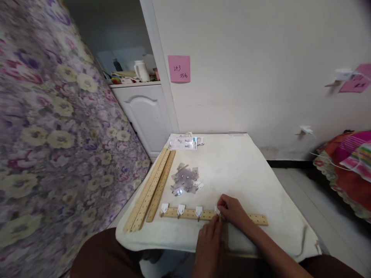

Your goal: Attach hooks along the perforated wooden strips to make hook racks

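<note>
A light wooden strip with rows of small holes [207, 214] lies crosswise near the front of the table. Three white hooks [181, 209] with metal ends sit along its left half, spaced apart. My right hand [230, 209] pinches a fourth white hook [217, 210] on the strip from above and the right. From below, my left hand [209, 236] has its fingers drawn together, with the tips at that hook's lower end. The fingers partly cover this hook and the strip beneath it. The strip's right end sticks out beyond my right forearm.
Behind the strip is a pile of small clear-grey plastic pieces [187, 179]. More wooden strips [150, 189] lie lengthwise along the left edge. Packaged hooks [182, 143] rest at the back of the cloth-covered table [232, 162]. A floral curtain [63, 139] hangs at left.
</note>
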The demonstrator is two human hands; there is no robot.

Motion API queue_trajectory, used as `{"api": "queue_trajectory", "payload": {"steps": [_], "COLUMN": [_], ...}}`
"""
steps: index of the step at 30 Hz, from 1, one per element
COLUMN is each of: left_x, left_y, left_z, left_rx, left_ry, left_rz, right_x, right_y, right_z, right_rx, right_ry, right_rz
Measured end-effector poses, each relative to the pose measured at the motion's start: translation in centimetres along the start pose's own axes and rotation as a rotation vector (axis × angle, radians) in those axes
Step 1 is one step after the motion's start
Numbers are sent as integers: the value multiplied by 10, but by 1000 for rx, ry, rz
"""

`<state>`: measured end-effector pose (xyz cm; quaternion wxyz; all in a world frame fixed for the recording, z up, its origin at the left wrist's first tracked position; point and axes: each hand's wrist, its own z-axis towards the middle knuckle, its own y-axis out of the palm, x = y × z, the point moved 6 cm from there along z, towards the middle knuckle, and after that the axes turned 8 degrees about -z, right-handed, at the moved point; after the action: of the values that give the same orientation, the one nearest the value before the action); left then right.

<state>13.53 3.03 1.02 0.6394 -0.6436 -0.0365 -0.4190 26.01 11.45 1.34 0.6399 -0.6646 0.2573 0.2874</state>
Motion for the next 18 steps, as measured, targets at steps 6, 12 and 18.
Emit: {"api": "queue_trajectory", "payload": {"steps": [6,12,18], "left_x": [1,0,1], "left_y": [-1,-1,-3], "left_z": [-1,-2,-2], "left_rx": [11,52,47], "left_ry": [41,76,71], "left_rz": [8,3,-8], "right_x": [2,1,-5], "right_y": [2,2,-2], "right_z": [1,0,-3], "right_rx": [-8,-20,-76], "right_ry": [-19,-8,-34], "right_rz": [17,-13,18]}}
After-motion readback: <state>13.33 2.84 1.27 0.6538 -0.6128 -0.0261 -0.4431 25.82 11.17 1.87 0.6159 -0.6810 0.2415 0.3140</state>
